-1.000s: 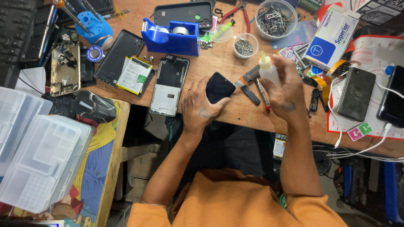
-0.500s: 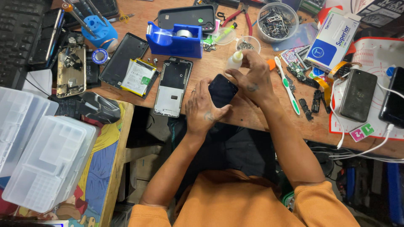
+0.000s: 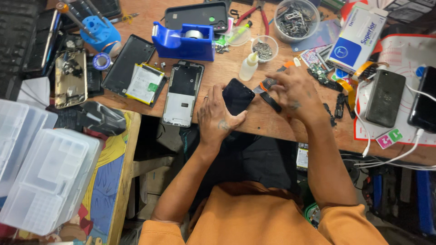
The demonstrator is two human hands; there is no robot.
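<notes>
Orange T-shirt, ringed left hand [image 3: 217, 119] (tattooed) — bare forearms.

Glossy black phone screen [image 3: 237, 96], blue tape dispenser [image 3: 184, 41], pale translucent squeeze bottle [image 3: 249, 67], white-and-blue carton [image 3: 359, 38], brown wooden surface [image 3: 227, 68], orange shirt [image 3: 254, 218].

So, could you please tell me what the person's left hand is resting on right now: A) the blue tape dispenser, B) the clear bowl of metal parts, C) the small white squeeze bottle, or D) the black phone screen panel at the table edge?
D: the left hand lies on the black phone screen panel near the wooden table's front edge, while the right hand sits over small tools beside it.
</notes>
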